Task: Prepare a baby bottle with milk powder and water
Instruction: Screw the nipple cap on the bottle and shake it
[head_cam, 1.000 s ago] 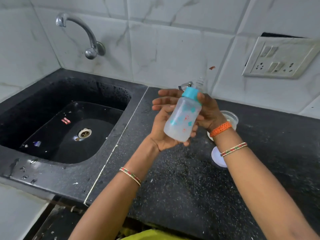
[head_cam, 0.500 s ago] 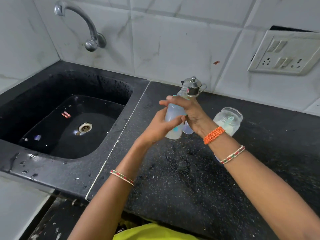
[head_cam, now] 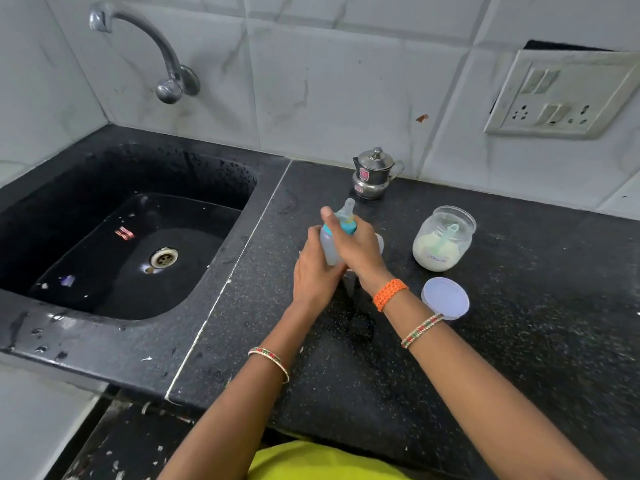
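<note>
Centrally on the black speckled counter (head_cam: 519,358), both hands wrap one baby bottle (head_cam: 329,245); the left hand (head_cam: 317,271) curls closed around the pale body from the sink side, while the right hand (head_cam: 360,252) closes over the turquoise collar (head_cam: 348,227), its fingers bent round the neck — the clear teat (head_cam: 347,206) pokes up above them; whether the bottle's base touches the counter cannot be told, since the hands hide it. Toward the counter's right, near the bottle, stands an open jar of milk powder (head_cam: 443,239) with a scoop (head_cam: 446,237) resting inside; its round white lid (head_cam: 445,297) lies flat just in front of it, beside the right wrist. At the counter's back edge, against the tiled wall, sits a small steel pot (head_cam: 375,174) with its lid on. Left of the counter lies the black sink (head_cam: 86,334) — wet, with a tap (head_cam: 152,46) curving over its back corner.
</note>
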A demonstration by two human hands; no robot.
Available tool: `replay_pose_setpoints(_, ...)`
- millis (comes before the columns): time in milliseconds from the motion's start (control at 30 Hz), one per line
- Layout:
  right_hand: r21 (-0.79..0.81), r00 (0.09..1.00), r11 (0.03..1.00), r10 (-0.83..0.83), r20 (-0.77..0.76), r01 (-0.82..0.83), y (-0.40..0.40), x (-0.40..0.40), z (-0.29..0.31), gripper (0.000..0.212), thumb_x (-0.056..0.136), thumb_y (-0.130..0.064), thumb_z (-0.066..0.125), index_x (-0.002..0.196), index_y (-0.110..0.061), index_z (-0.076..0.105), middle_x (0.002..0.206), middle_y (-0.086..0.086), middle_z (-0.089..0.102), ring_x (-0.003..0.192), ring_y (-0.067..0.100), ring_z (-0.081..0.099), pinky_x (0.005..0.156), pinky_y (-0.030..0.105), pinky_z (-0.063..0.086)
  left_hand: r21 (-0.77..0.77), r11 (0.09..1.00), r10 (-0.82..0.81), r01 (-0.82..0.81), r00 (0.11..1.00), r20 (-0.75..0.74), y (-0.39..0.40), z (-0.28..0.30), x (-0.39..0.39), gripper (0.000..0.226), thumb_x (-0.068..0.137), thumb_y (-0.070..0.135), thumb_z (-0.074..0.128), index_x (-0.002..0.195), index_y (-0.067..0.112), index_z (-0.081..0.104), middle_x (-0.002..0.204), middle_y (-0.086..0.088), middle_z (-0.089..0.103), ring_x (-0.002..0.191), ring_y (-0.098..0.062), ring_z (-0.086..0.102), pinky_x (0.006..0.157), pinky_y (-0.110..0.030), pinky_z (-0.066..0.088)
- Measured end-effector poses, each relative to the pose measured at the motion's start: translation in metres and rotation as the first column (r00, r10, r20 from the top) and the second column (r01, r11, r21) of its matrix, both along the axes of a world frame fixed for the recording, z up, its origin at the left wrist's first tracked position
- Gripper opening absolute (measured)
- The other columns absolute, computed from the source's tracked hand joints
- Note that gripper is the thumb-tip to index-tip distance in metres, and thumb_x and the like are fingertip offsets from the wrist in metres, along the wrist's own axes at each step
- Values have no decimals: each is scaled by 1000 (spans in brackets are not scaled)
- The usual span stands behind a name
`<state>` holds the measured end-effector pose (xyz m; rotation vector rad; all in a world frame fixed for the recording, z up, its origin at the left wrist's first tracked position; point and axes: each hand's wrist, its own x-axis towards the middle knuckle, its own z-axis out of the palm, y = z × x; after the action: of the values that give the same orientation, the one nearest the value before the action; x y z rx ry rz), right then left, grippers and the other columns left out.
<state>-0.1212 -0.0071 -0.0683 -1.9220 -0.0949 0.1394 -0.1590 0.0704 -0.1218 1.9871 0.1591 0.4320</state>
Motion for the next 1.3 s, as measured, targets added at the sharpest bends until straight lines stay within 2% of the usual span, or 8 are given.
replay_pose_setpoints(67,82,996,994,-73,42,69,-13,4,-5,50,89,-51,53,124,-15,51,119,4,59,109,19,56,95,32,44,5,1000,21,-21,1000,22,6,-5,8,41,80,48,63,107,27,40,101,6,58,95,-14,56,88,-42,45)
replay_pose_setpoints(167,-183,923,952,-171,344,245,-43,18,-19,39,84,-25,61,120,-13,50,123,7,55,114,23,52,98,40,43,136,989,57,-53,998,-27,7,-15,14,51,82,51,62,119,21,44,117,3,45,109,-10,35,96,-32,23)
replay_pose_setpoints(233,-396,919,888,-68,387,233,-54,24,-33,46,79,-15,65,121,-12,48,124,12,51,116,28,50,98,40,43,109,994,17,-10,998,-68,7,-21,12,60,80,50,65,127,21,43,123,-1,41,110,-10,31,97,-30,25)
replay_pose_setpoints(367,-553,942,828,105,320,95,-61,21,-55,40,83,-16,66,118,-15,46,122,14,52,107,32,56,84,37,47,-33,997,-68,66,996,-63,5,-24,10,64,75,40,75,129,19,46,117,4,43,115,-15,41,97,-31,37)
replay_pose_setpoints(467,-485,919,855,27,393,183,-58,16,-52,36,83,-20,66,114,-16,47,117,11,59,102,31,60,81,40,51,-48,994,-96,93,993,-62,5,-27,10,64,74,39,76,126,17,48,116,5,46,113,-15,46,99,-35,42)
replay_pose_setpoints(633,-9,738,968,-185,648,251,-43,-4,-2,32,78,-31,69,103,-21,52,93,-10,58,81,12,59,74,44,52,-49,993,-112,109,992,-60,6,-36,11,61,76,40,73,126,18,47,118,2,47,111,-14,46,99,-36,43)
replay_pose_setpoints(933,-323,732,935,117,671,147,-20,-13,-11,31,72,-34,64,102,-27,58,105,-10,65,98,11,60,97,52,36,-50,993,-107,109,994,33,4,-37,6,61,69,49,57,120,17,52,110,3,51,103,-11,47,83,-14,36)
replay_pose_setpoints(1300,-139,715,972,-41,698,191,-5,-10,-33,29,70,-24,60,92,-5,57,96,11,59,87,28,56,74,41,49,-60,991,-115,118,992,56,7,-45,10,53,75,40,57,117,9,54,106,-1,55,95,-9,48,79,-10,37)
